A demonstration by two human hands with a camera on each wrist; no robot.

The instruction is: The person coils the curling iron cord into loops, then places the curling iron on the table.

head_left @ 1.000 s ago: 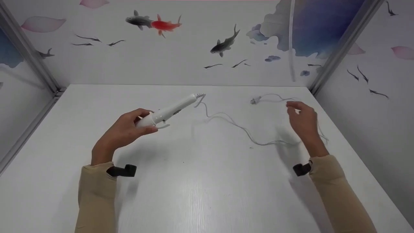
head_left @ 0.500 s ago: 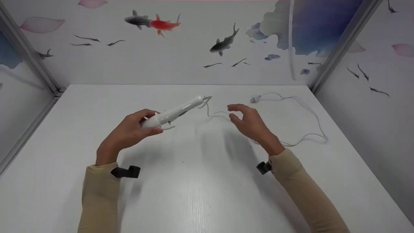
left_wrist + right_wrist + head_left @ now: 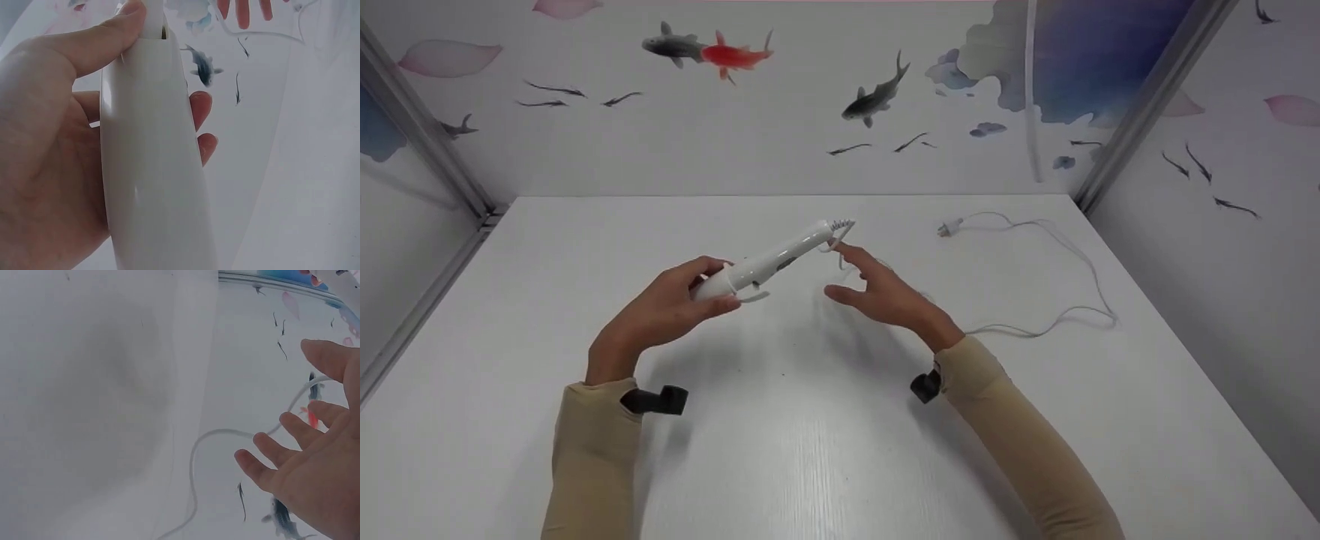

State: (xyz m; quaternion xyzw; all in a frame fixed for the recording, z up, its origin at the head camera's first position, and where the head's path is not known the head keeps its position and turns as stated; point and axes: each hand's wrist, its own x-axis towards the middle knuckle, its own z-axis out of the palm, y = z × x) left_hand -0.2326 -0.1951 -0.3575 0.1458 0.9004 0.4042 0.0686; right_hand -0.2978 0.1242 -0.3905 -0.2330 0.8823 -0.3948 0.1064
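A white curling iron (image 3: 780,256) with a small lever is held above the table, tilted so its cord end points up and right. My left hand (image 3: 660,307) grips it near the lever, thumb on the near side; in the left wrist view the pale body (image 3: 152,146) fills the palm. My right hand (image 3: 889,294), fingers spread, is at the cord end, fingertips close to the strain relief; whether they touch it I cannot tell. The right wrist view has the right hand (image 3: 320,467) with straight fingers beside the white cord (image 3: 193,478).
From the iron the cord runs behind my right hand and loops across the right side of the white table (image 3: 810,450). Its plug (image 3: 950,227) lies toward the back right. Printed panels with fish stand behind and at both sides, joined by metal corner posts (image 3: 1155,109).
My right hand has swept left from the far right of the table to the iron's cord end. The left hand has shifted slightly right with the curling iron.
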